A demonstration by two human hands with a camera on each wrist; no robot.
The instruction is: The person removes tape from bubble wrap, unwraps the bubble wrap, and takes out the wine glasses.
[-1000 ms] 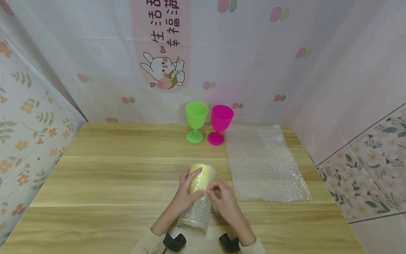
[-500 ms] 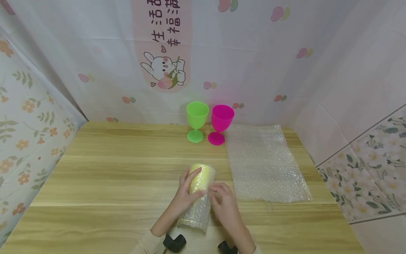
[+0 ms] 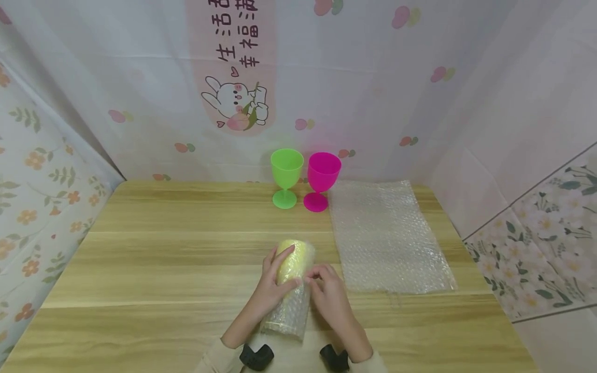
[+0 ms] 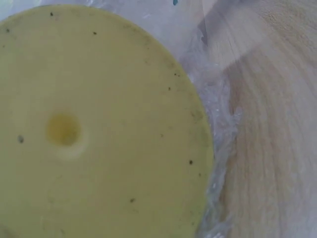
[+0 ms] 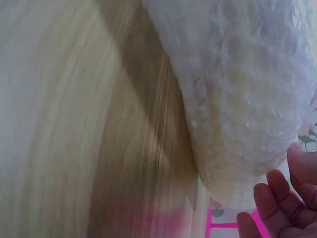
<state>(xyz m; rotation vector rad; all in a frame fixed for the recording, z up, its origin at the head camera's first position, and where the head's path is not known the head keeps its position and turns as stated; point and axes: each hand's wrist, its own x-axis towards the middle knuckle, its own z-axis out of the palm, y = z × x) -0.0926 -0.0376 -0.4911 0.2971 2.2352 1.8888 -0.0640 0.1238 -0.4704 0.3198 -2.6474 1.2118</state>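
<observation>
A yellow goblet (image 3: 294,259) lies rolled in clear bubble wrap (image 3: 285,316), its mouth end away from me. In the left wrist view its round yellow foot (image 4: 124,134) fills much of the frame, with wrap around the rim. My left hand (image 3: 270,287) grips the roll from the left, fingers over the top and thumb across it. At the roll's right side, my right hand (image 3: 328,292) pinches the wrap between thumb and forefinger. The right wrist view shows the wrapped side (image 5: 242,99) and the fingertips of my right hand (image 5: 282,198) at it.
A green goblet (image 3: 286,168) and a pink goblet (image 3: 323,173) stand upright at the table's back edge. Right of them a flat sheet of bubble wrap (image 3: 392,238) lies on the wooden table (image 3: 163,259). A patterned curtain (image 3: 373,88) hangs behind.
My right hand's fingers shifted slightly along the wrap's right side, then came back to a pinch. The left hand and the roll hold nearly still. The head view has tilted slightly.
</observation>
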